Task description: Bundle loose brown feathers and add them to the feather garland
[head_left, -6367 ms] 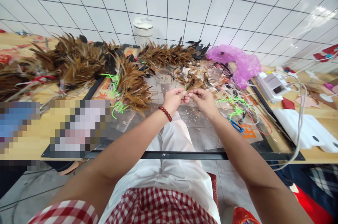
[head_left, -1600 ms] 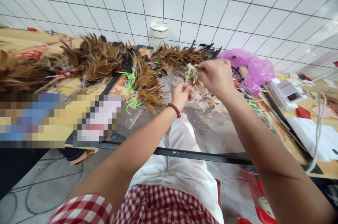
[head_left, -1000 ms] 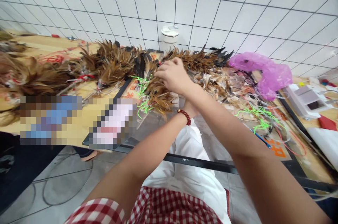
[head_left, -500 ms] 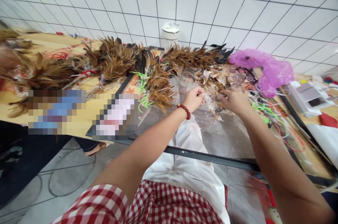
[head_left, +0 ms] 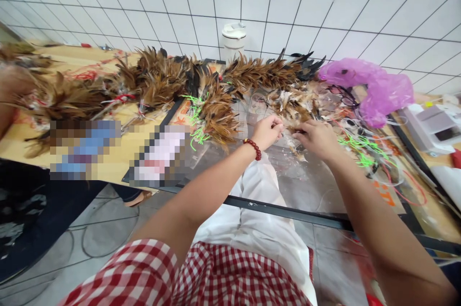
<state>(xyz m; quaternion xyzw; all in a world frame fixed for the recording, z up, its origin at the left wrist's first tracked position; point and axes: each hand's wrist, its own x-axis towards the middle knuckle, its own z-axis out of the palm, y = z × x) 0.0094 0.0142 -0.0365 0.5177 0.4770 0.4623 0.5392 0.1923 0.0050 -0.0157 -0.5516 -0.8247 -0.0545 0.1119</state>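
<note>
My left hand (head_left: pixel 267 132), with a beaded bracelet, is closed in a pinch above the glass-like tabletop. What its fingertips hold is too small to make out. Close by on the right, my right hand (head_left: pixel 317 138) pinches what looks like a brown feather, mostly hidden by the fingers. Behind both hands lies a loose pile of brown and whitish feathers (head_left: pixel 288 102). Left of my hands rests a bundle of brown feathers (head_left: pixel 219 121), its quill ends tied with bright green string (head_left: pixel 196 118).
Rows of feather bundles (head_left: pixel 154 75) run along the back and left. A white lidded cup (head_left: pixel 234 39) stands by the tiled wall. A pink plastic bag (head_left: pixel 374 85), green ties (head_left: pixel 363 147) and a white device (head_left: pixel 432 128) lie right. Another person's hand (head_left: pixel 16 90) is far left.
My right hand has shifted left, from over the feather pile towards my left hand, its fingers drawn closer together. My left hand has barely moved. The view has shifted slightly.
</note>
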